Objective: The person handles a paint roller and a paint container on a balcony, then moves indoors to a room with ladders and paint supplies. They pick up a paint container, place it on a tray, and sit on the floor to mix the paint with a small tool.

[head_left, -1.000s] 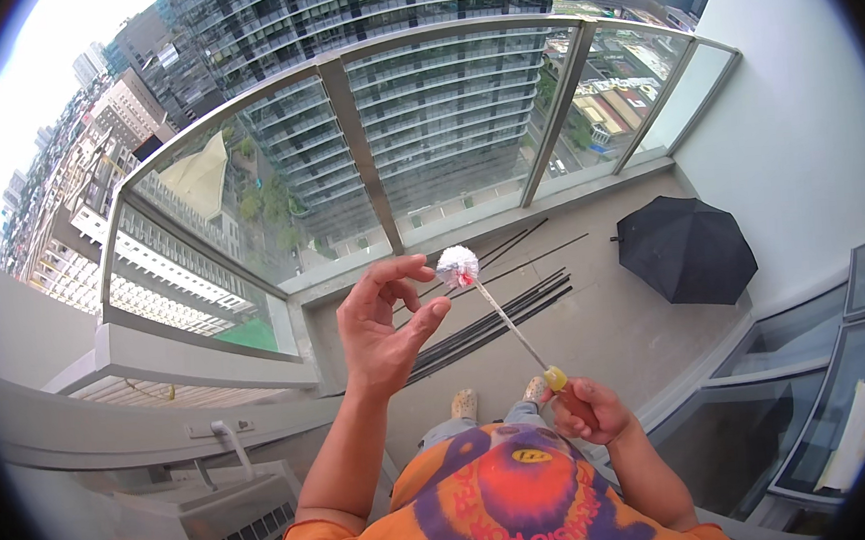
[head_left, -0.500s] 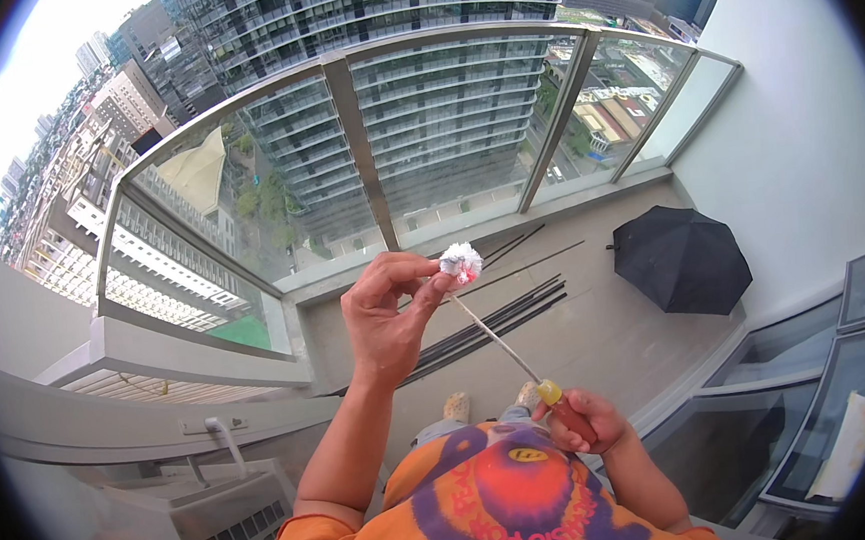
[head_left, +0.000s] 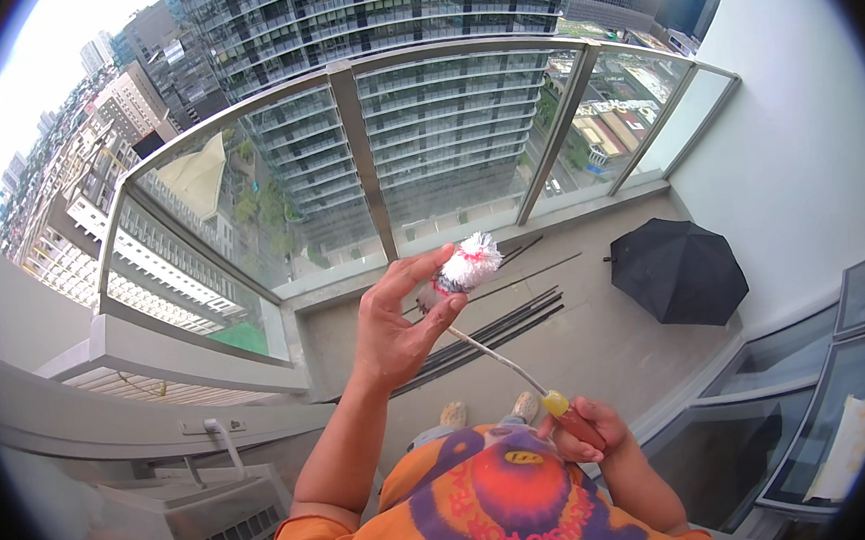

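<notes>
Near the middle of the frame, the left hand (head_left: 396, 323) pinches the fluffy white head of a thin brush (head_left: 469, 264) between thumb and fingertips. The brush's wire stem runs down to the lower right, where the right hand (head_left: 582, 430) is clenched around its handle, which looks red with a yellow collar. Right of centre, a black umbrella (head_left: 678, 271) lies open on the balcony floor (head_left: 598, 344), below the glass railing (head_left: 364, 154).

Left hand (head_left: 393, 323): raised at arm's length, palm toward the face, thumb and fingers pinched together.
Right hand (head_left: 579, 428): low beside the chest, fist closed.
</notes>
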### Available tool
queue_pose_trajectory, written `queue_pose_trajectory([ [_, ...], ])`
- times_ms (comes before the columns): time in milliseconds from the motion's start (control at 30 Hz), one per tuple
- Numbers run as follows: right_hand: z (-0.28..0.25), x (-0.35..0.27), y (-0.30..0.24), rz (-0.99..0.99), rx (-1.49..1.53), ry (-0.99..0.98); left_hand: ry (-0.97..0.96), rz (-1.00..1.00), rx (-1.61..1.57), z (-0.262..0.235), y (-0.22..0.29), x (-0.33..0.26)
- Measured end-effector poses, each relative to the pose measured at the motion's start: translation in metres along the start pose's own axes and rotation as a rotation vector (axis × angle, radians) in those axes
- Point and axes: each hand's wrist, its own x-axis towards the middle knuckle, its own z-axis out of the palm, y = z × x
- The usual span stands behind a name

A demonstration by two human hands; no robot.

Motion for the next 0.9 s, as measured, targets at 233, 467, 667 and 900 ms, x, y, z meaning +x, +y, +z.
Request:
queue_pose_trajectory([
  [233,0.009,0.006,-0.02,0.108,-0.543,0.239,-0.037,-0.38,-0.53,0.015,0.016,-0.014],
  [467,0.08,0.034,-0.074,-0.531,-1.229,0.541,-0.242,-0.438,-0.5,0.025,0.047,-0.013],
  [667,0.129,0.062,-0.079,-0.711,-1.441,0.378,-0.43,-0.319,-0.368,0.035,0.063,-0.018],
  [900,0.13,0.066,-0.075,-0.675,-1.505,0.424,-0.467,-0.35,-0.383,0.03,0.061,-0.029],
])
